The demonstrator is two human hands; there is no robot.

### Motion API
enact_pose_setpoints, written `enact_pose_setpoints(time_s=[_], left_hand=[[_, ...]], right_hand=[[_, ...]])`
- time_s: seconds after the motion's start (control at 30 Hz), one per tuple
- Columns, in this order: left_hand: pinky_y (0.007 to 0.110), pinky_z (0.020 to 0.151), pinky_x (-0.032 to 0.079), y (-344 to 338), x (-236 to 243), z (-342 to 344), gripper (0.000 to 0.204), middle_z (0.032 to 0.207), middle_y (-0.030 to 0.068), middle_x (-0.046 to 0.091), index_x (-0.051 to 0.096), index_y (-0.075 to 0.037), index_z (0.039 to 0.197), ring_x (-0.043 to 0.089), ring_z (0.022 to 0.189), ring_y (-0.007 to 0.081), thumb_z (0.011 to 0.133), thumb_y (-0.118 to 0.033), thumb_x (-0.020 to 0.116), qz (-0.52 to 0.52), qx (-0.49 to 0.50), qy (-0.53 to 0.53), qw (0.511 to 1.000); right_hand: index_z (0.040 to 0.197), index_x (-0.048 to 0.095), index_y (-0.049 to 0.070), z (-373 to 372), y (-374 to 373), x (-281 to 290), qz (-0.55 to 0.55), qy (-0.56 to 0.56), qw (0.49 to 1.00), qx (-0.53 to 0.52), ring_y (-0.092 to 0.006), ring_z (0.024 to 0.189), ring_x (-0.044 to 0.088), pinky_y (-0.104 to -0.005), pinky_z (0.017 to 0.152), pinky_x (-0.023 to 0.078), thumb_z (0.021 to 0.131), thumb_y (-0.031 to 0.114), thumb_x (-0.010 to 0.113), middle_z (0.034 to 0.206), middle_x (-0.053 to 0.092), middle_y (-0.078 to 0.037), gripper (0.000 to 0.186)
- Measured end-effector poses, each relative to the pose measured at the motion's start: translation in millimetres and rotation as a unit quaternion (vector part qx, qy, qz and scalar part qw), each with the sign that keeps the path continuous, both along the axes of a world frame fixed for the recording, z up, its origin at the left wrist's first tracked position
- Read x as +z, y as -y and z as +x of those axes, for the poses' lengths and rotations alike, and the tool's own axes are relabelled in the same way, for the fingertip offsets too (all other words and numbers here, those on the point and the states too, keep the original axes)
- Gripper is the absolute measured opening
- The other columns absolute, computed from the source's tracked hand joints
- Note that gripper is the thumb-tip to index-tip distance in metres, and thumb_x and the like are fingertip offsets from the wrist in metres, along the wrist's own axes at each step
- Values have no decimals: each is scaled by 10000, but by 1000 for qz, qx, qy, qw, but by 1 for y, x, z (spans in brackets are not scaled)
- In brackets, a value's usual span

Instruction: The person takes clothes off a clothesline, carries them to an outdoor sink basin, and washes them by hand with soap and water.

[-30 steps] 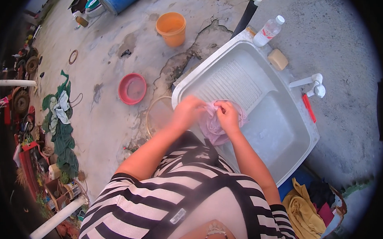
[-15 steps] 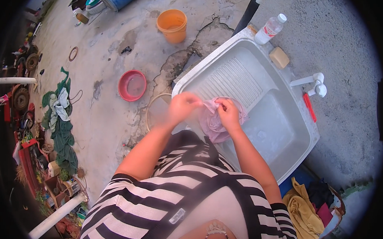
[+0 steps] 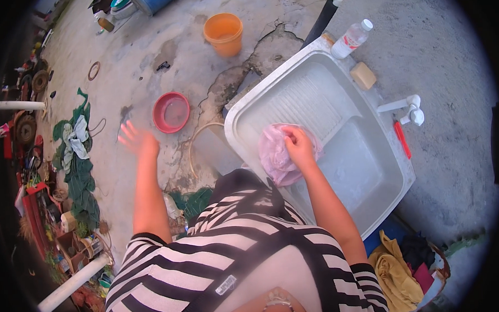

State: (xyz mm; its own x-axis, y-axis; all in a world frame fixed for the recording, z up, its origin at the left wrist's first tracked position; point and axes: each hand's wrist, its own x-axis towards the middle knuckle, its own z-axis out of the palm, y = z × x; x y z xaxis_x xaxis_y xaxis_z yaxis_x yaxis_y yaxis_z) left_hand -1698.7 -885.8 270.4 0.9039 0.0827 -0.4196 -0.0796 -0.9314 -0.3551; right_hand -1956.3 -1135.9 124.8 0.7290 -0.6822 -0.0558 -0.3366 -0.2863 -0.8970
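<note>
Concrete (image 3: 128, 55) borders the sink (image 3: 346, 169); left hand (image 3: 140, 141) spreads well left, right hand (image 3: 298, 145) pinches pink bag (image 3: 274, 159) over it, seemingly unfinished.

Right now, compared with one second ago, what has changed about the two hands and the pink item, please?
The left hand has let go of the thin pink item and swung leftward, fingers spread, out over the floor. The right hand still pinches the item; sink, bottle and basin stayed put.

There are two hands (image 3: 141, 142) (image 3: 298, 145), one pink bag (image 3: 274, 158), one sink (image 3: 348, 155), one orange bucket (image 3: 225, 45), one red basin (image 3: 172, 129).
</note>
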Motion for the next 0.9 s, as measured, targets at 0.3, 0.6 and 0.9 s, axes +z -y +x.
enact_pose_setpoints(time_s=[0.3, 0.6, 0.9], left_hand=[[367, 860, 481, 20, -108, -37, 266, 1059, 163, 659, 651, -76, 1120, 634, 978, 310, 868, -155, 615, -557, -213, 29, 802], [305, 836, 489, 121, -103, -91, 317, 1059, 115, 678, 602, -61, 1213, 653, 939, 201, 897, -84, 586, -650, -212, -182, 706], [497, 1035, 324, 171, -103, -177, 641, 1327, 179, 458, 470, -119, 1334, 398, 1267, 355, 764, -239, 740, -478, -499, -156, 706]], right_hand=[[1169, 566, 52, -50, -29, 44, -267, -74, 958, 69, -253, 924, 580, -338, 764, 480, 785, 124, 674, 1044, 581, -113, 405], [1097, 561, 27, -76, -16, 88, 42, 4, 998, -53, -232, 940, 588, -375, 818, 473, 822, 123, 612, 1008, 602, -114, 295], [1145, 551, 27, -271, 57, 101, 118, 181, 935, -282, -156, 997, 563, -324, 871, 453, 828, 91, 583, 1074, 591, -60, 325]])
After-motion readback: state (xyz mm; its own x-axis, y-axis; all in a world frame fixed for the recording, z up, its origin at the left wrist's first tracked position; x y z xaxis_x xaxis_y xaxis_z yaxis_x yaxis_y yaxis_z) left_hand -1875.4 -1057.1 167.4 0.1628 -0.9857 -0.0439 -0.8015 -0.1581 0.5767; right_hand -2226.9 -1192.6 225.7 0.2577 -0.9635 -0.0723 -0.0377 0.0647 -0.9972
